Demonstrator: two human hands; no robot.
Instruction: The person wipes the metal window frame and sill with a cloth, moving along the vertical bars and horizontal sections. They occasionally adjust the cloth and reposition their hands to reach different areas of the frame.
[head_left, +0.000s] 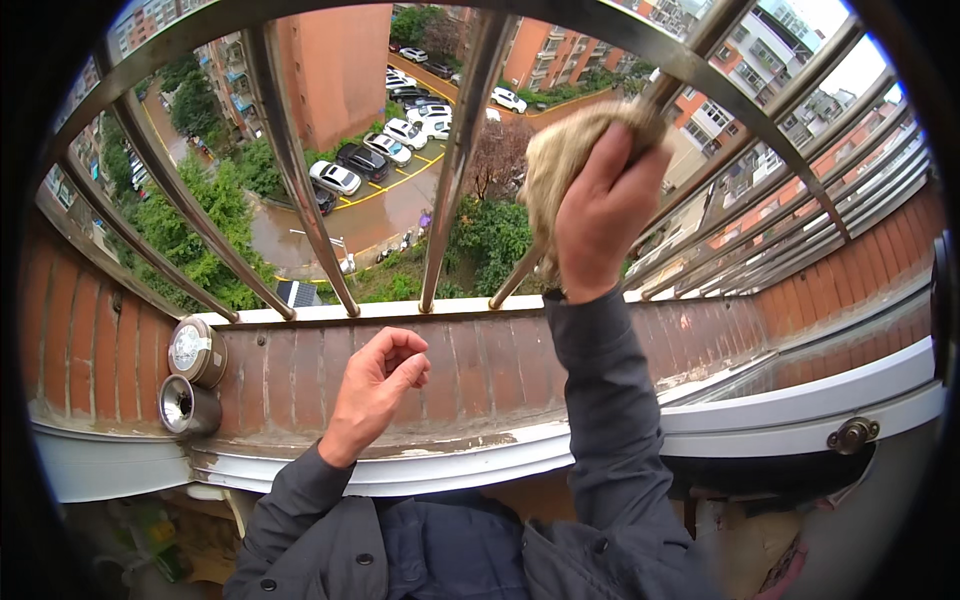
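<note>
My right hand (611, 214) grips a beige cloth (559, 169) against one of the upright metal bars (514, 281) of the window guard. The cloth is bunched around the bar, and hand and cloth are slightly blurred. Lower and to the left, my left hand (375, 397) hovers over the brick-tiled sill (480, 367), its fingers curled in and the thumb against them. Nothing shows in it. The bars rise from a pale rail (390, 308) along the sill's outer edge, and a flat metal crossbar (592, 26) joins them higher up.
At the sill's left end stand a round lidded tin (196, 351) and a metal cup-like container (189, 406). A white window frame (750, 435) with a latch (853, 435) borders the right side. Parked cars (335, 177), trees and buildings lie far below, beyond the bars.
</note>
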